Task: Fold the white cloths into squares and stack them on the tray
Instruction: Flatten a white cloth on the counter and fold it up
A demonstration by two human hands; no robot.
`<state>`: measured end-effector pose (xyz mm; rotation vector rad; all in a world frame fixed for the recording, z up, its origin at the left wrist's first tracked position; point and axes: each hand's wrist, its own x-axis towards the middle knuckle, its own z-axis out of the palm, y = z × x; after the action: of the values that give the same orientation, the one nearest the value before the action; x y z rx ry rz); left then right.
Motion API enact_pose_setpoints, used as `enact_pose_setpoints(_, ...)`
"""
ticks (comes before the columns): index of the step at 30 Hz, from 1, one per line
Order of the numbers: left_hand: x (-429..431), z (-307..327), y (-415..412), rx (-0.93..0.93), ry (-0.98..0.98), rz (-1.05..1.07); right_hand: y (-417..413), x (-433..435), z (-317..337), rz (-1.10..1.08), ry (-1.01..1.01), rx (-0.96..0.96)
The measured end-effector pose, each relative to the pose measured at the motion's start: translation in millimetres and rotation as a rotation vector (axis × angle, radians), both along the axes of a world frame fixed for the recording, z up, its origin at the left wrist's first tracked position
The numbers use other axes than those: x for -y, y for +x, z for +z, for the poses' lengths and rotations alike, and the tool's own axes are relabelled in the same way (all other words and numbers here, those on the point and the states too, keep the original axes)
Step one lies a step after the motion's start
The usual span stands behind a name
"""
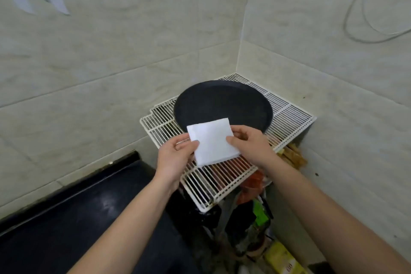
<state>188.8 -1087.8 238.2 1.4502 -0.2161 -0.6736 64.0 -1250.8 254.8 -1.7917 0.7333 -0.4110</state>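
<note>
A white cloth (211, 140) folded into a square is held in the air between both hands, just in front of the near rim of a round black tray (222, 104). My left hand (175, 158) pinches the cloth's left edge, thumb on top. My right hand (251, 144) pinches its right edge. Nothing lies on the tray, which rests on a white wire rack (287, 115) in the wall corner. The cloth's far edge overlaps the tray's rim in view.
Tiled walls close in behind and to the right of the rack. A black counter (66, 218) runs along the lower left. Bottles and packets (255, 218) crowd the space under the rack. A cable (355, 35) hangs on the right wall.
</note>
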Motion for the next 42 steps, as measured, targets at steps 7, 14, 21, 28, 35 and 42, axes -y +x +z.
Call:
enact_pose_setpoints(7,83.1,-4.7,46.1,-0.022,0.112,0.258,88.2,96.4,-11.8,0.159,0.128,-0.060)
enact_pose_setpoints(14,114.9,-11.0,65.0,-0.014,0.197,0.401,134.6,133.2,-24.5,0.277,0.125,-0.122)
enact_pose_setpoints(21,114.5,-6.9,59.1,0.227,0.387,0.317,147.5,150.4,-25.1,0.356,-0.074,-0.166)
enact_pose_setpoints(28,111.2,-18.2,50.9,0.955,0.996,-0.025,145.5,148.9,-31.4,0.572,-0.504,-0.045)
enact_pose_setpoints(35,110.0,-31.2,49.3,0.826,1.214,-0.286,130.2,155.8,-50.7,0.780,-0.901,-0.271)
enact_pose_setpoints(42,91.6,-25.8,41.0,0.900,1.108,-0.113,117.9,163.4,-39.7,0.714,-0.864,-0.252)
